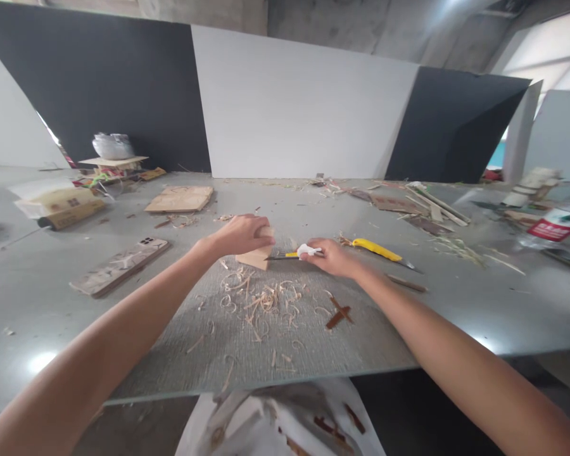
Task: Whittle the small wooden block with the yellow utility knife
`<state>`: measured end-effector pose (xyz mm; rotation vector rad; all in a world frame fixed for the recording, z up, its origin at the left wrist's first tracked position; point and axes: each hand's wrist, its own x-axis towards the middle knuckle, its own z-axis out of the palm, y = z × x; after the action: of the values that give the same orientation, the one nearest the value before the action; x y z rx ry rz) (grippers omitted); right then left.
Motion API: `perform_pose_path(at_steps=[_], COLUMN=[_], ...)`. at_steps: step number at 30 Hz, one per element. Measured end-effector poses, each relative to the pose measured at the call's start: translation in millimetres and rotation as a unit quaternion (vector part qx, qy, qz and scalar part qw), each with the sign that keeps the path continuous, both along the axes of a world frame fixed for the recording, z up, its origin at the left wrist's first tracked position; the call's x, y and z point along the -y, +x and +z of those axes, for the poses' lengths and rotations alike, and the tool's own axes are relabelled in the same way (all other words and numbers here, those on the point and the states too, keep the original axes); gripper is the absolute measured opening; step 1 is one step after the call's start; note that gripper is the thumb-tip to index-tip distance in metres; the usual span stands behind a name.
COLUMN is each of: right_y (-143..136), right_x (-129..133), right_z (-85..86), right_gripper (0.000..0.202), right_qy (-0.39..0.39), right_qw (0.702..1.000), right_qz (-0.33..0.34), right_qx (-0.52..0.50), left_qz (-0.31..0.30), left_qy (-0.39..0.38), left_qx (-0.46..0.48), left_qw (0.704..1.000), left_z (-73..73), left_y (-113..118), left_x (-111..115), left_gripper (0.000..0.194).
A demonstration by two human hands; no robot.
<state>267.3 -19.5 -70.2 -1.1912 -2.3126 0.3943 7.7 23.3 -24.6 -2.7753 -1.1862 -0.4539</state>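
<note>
My left hand [244, 235] is closed around a small pale wood block [255, 258], holding it upright or tilted on the table. In my right hand [331, 256] is a utility knife [292, 255] with a yellow part near the blade and white material round its handle. Its blade points left and its tip is at the lower right edge of the block; whether it cuts in I cannot tell. Curled wood shavings [266, 301] lie on the table in front of both hands. Two crossed brown strips [339, 313] rest nearer my right forearm.
A yellow-handled knife [377, 249] lies right of my right hand. To the left are a patterned phone [121, 266], a flat wood board [179, 199] and a yellow package [61, 202]. A red-labelled bottle [551, 225] stands far right. The glass table's edge [266, 383] is close to my body.
</note>
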Motion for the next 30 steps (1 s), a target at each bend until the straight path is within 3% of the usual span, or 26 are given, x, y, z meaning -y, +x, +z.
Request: perform_pose_path(at_steps=[3,12,21,25,30], right_y=[-2.6,-5.9,-19.7,-13.2,-0.8], right_x=[-0.3,-2.5,-0.7,-0.4,-4.2], right_z=[-3.2,-3.7,-3.7,-2.1,-5.1], right_gripper=[0.027,0.022,0.021,0.023,0.029], right_qy=[0.043,0.036,0.045,0.025,0.058], right_qw=[0.999,0.999,0.996,0.999,0.997], right_qz=[0.015,-0.013,-0.028,-0.016,-0.032], right_qx=[0.003,-0.003,0.069,0.023,-0.050], left_qz=[0.017,-0.004,-0.013,-0.006,0.008], left_qy=[0.004,0.039,0.024,0.007,-0.006], left_qx=[-0.005,-0.002,0.011,0.012,0.015], left_qw=[1.000,0.999,1.000,1.000,1.000], left_z=[-1.7,-5.3,-3.7,-2.4,-1.5], left_y=[-1.6,-6.0,-4.7,-2.1,-1.2], left_x=[-1.5,0.8,0.6,0.5,4.5], left_gripper=[0.047,0.042,0.041,0.043,0.043])
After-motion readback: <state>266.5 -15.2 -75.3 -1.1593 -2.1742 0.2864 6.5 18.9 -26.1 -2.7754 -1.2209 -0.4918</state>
